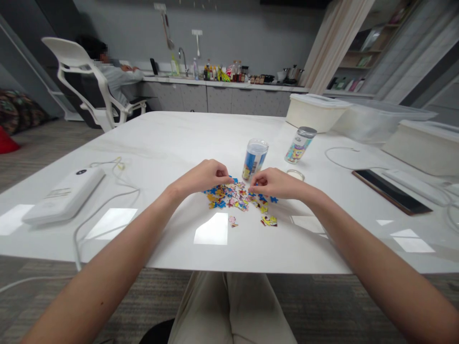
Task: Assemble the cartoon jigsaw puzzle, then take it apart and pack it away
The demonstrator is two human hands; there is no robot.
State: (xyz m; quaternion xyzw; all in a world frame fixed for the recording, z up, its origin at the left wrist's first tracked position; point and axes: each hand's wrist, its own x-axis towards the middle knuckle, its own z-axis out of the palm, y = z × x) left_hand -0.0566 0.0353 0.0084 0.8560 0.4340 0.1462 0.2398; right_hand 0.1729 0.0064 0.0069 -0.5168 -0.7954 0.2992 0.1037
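Observation:
A loose pile of jigsaw puzzle pieces in blue, yellow and pink lies on the white table between my hands. My left hand is at the pile's back left edge, fingers closed in a pinch near some blue pieces. Over the right side, my right hand also has its fingers drawn together; whatever either pinch holds is too small to make out. Closer to me lie a small pink puzzle cluster and a yellow puzzle cluster. Just behind the pile stands a clear canister with a blue label.
A lidded cartoon canister and a ring-shaped lid are at the back right. Further right are a phone, cables and plastic bins. A white device with a cord lies left. Another person sits beyond the table.

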